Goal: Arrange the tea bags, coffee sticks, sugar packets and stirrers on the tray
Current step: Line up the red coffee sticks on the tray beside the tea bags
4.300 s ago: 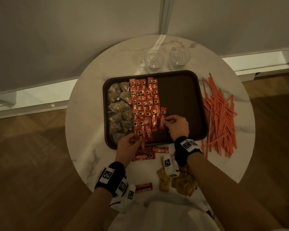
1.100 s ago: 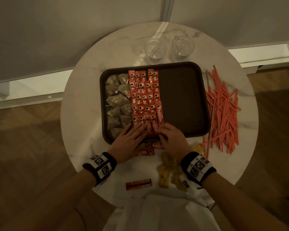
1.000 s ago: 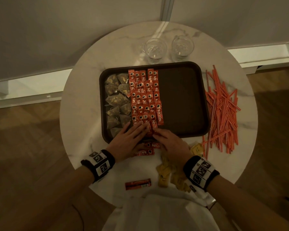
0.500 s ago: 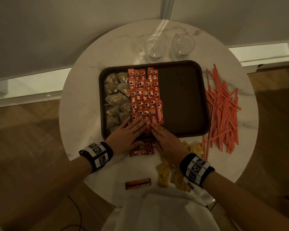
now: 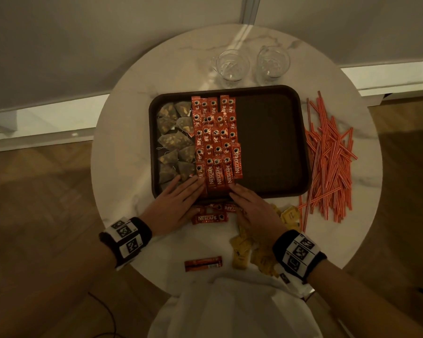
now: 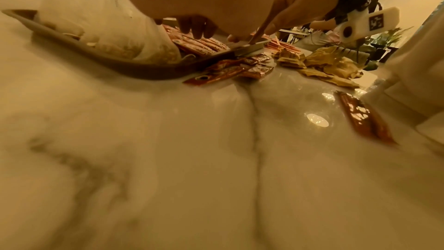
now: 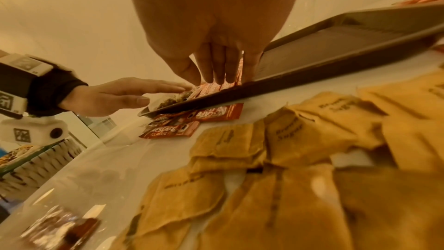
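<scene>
Left hand: the left hand [image 5: 174, 207] lay flat with straight fingers spread, reaching over the near rim of the tray [image 5: 274, 195]; its fingertips rested at the near left end of the coffee sticks [image 5: 215, 142], beside the nearest tea bags. It gripped nothing.
Right hand: the right hand [image 5: 253, 211] also lay flat, fingers straight and close together, tips against the near ends of the rightmost sticks. It gripped nothing.
Tray: dark and rectangular, in the middle of the round marble worktop [image 5: 122, 167]; its right half was bare.
Tea bags: the tea bags [image 5: 175, 140] lay in a column along the tray's left side.
Coffee sticks: red, in overlapping rows just right of the tea bags, touching them.
Loose sticks: a few loose sticks [image 5: 210, 218] lay on the worktop just outside the near rim, between the two hands; a single stick [image 5: 203, 263] lay nearer the person.
Sugar packets: the yellow sugar packets [image 7: 312, 168] were heaped on the worktop under and around the right wrist.
Stirrers: the striped stirrers [image 5: 327, 157] were piled on the worktop right of the tray.
Glasses: two glasses [image 5: 232, 67] stood beyond the tray's far edge.
</scene>
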Motion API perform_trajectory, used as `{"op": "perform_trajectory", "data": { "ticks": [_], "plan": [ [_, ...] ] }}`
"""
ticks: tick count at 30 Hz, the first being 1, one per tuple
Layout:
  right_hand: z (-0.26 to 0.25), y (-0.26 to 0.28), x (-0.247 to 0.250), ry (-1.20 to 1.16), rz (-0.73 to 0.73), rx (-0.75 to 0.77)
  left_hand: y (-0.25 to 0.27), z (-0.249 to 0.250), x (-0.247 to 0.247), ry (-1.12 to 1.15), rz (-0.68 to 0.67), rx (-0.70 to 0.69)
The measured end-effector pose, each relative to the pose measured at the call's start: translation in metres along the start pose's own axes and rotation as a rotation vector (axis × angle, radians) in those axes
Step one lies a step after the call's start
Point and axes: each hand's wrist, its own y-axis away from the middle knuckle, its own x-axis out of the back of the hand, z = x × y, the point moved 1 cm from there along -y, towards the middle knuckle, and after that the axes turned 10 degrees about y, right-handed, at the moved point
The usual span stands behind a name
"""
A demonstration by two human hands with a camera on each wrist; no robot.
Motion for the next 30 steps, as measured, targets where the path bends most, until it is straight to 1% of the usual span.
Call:
{"op": "perform_trajectory", "data": {
  "ticks": [4,7,10,11,16,17,19,20,22,24,26,27,28,30],
  "plan": [
    [-0.006,0.011,-0.004,-0.035,-0.012,0.035,0.005,-0.003,-0.005,-0.015,-0.052,0.028],
    [-0.007,0.015,-0.016,-0.061,0.043,0.112,-0.003,-0.004,-0.004,-0.012,-0.036,0.051],
    [-0.022,0.021,-0.021,-0.015,0.026,0.162,-0.009,-0.002,0.002,0.002,-0.028,0.035],
    [-0.027,0.022,-0.025,0.012,-0.016,0.174,-0.009,-0.001,0.004,0.012,-0.009,0.023],
    [-0.052,0.021,-0.048,0.178,-0.378,0.256,0.010,0.016,0.011,0.178,0.148,-0.001],
    [-0.060,0.022,-0.049,0.231,-0.410,0.286,0.017,0.023,0.009,0.212,0.163,0.002],
    [-0.074,0.021,-0.049,0.332,-0.428,0.323,0.031,0.039,0.001,0.310,0.161,0.043],
    [-0.079,0.020,-0.047,0.365,-0.430,0.318,0.037,0.048,-0.005,0.379,0.138,0.092],
    [-0.085,0.019,-0.043,0.361,-0.433,0.280,0.049,0.065,-0.016,0.538,0.050,0.259],
    [-0.084,0.019,-0.037,0.210,-0.393,0.185,0.057,0.083,-0.023,0.714,-0.010,0.478],
    [-0.080,0.022,-0.028,0.041,-0.326,0.062,0.061,0.098,-0.022,1.003,0.029,0.690],
    [-0.079,0.024,-0.025,-0.012,-0.290,0.027,0.061,0.104,-0.019,1.154,0.059,0.772],
    [-0.079,0.027,-0.022,-0.048,-0.249,0.011,0.061,0.108,-0.014,1.273,0.077,0.833],
    [-0.080,0.034,-0.018,-0.094,-0.189,0.016,0.061,0.108,-0.003,1.379,0.101,0.886]
  ]
}}
